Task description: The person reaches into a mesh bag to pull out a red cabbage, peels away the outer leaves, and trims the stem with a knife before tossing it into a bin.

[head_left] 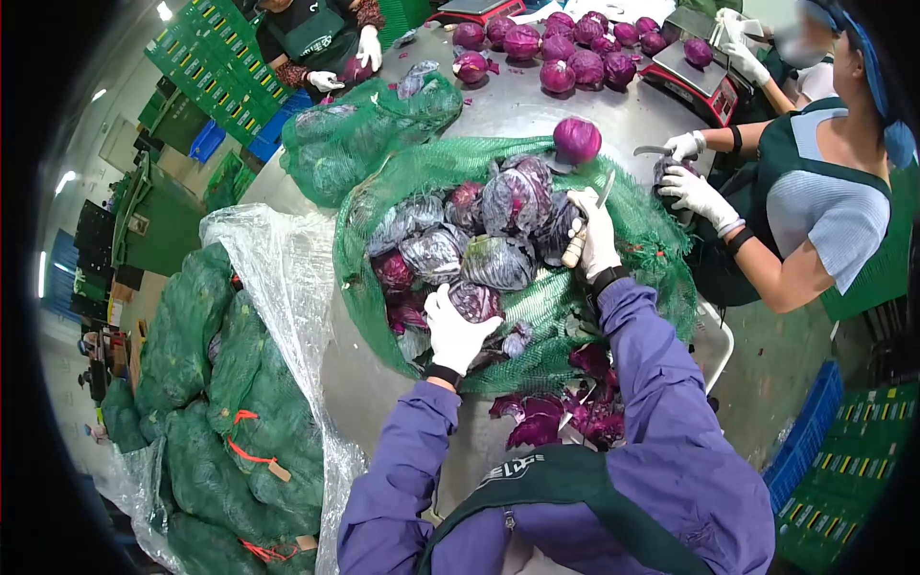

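Observation:
My left hand point(454, 332), in a white glove, curls around the near side of a red cabbage point(475, 301) at the front of the heap. A knife point(575, 245) is gripped in my gloved right hand point(598, 236), its blade pointing up and away from me. Both hands are over an opened green mesh sack point(356, 278) full of red cabbages, many still wrapped in dull outer leaves. One bright trimmed cabbage point(577, 141) rests at the sack's far edge. Torn purple leaves point(537, 418) lie close to my body.
Another filled mesh sack point(335, 144) lies beyond on the metal table point(369, 402). Trimmed cabbages point(522, 43) and a scale point(685, 72) stand at the back. To the right a co-worker point(815, 201) holds a knife and cabbage. Full sacks point(201, 450) with plastic film point(287, 278) are left.

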Demonstrator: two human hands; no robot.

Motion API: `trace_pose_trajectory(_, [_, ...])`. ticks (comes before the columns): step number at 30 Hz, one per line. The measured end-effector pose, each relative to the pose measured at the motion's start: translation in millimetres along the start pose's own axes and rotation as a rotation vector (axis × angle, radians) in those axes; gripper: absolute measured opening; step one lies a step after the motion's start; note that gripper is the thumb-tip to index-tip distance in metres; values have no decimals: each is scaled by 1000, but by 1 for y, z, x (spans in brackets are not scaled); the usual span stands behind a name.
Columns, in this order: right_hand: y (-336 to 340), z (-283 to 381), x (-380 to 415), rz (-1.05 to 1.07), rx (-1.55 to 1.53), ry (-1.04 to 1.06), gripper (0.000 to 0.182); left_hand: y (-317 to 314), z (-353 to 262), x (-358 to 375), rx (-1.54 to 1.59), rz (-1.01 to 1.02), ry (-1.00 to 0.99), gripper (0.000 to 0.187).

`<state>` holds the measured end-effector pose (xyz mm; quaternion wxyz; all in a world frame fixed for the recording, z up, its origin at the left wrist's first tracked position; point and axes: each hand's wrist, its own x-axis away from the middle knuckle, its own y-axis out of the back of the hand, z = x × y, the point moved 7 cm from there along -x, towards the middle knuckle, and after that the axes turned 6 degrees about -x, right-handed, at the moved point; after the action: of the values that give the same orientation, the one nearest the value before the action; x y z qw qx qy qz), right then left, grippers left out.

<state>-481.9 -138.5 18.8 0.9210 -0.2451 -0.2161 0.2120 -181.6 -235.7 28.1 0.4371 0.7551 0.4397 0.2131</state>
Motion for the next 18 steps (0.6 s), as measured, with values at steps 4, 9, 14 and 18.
trace_pose_trajectory(4, [13,-18,65,157,274,43,46,2,35,-2,255,-50,16,100])
trace_pose_trajectory(9, [24,-70,243,681,1003,383,45,3,57,16,1015,42,269,78])
trace_pose_trajectory(14, [116,-53,272,478,1294,472,36,71,21,66,1178,95,57,88])
trace_pose_trajectory(18, [202,-13,264,278,1435,402,36,106,-15,129,990,241,-61,105])
